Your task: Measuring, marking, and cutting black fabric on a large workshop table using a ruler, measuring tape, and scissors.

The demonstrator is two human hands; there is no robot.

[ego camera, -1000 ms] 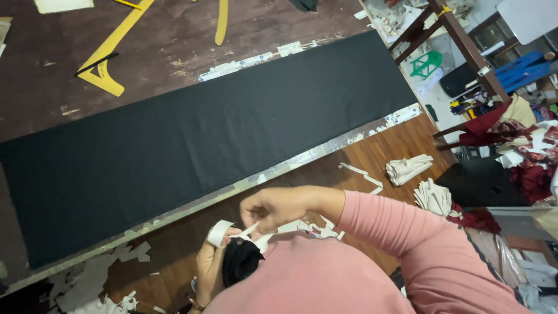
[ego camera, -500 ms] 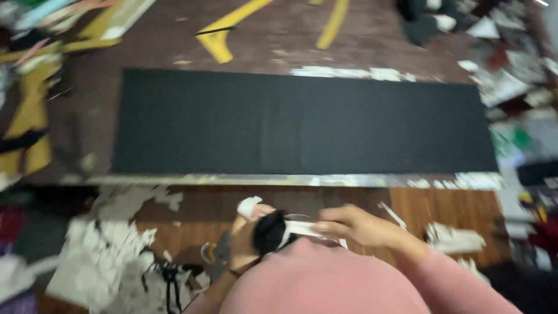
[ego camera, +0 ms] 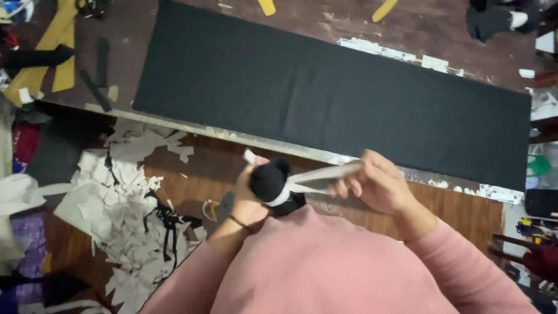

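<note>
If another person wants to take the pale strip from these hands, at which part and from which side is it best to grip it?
Probably the free middle of the pale strip, pinched on its flat faces from the table side. It runs taut between the black bundle in the left hand and the right hand, so only this stretch is uncovered, and the person's body blocks the near side.

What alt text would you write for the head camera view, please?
A person in a pink top holds a black bundle in the left hand and pulls a white strip from it with the right hand, above a long black sheet on a table.
</note>
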